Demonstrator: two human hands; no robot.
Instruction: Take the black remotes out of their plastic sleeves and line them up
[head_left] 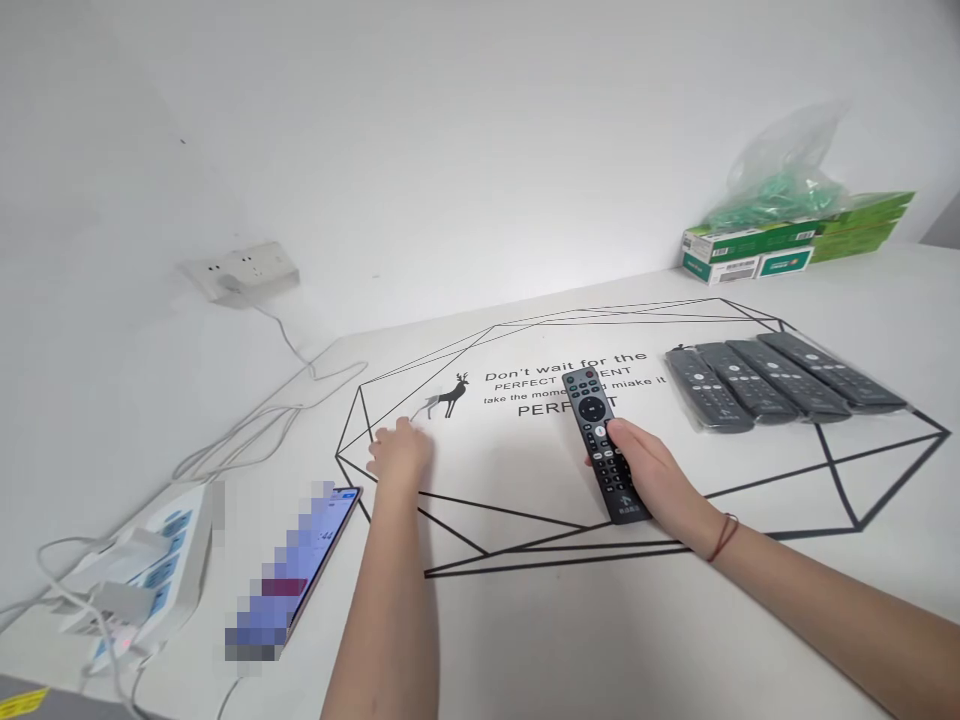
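Note:
A dark grey remote control point(600, 455) is in my right hand point(664, 480), thumb on its buttons and fingers underneath. It is tilted slightly, with its buttons facing up, over the printed lettering. My left hand point(401, 455) is low over the left part of the tabletop, beside the printed deer. Its fingers are curled together, and a faint pale, translucent patch shows at their tips over the deer's hind part. What they hold, if anything, I cannot make out. Several more remote controls in clear plastic sleeves point(765, 385) lie side by side on the right.
A lit phone point(319, 560), partly pixelated, lies left of my left forearm. Beyond it are a white power strip point(191, 560) with plugs and loose cables point(255, 440). Green and white boxes point(750, 255) under a plastic bag point(787, 185) stand against the wall at back right.

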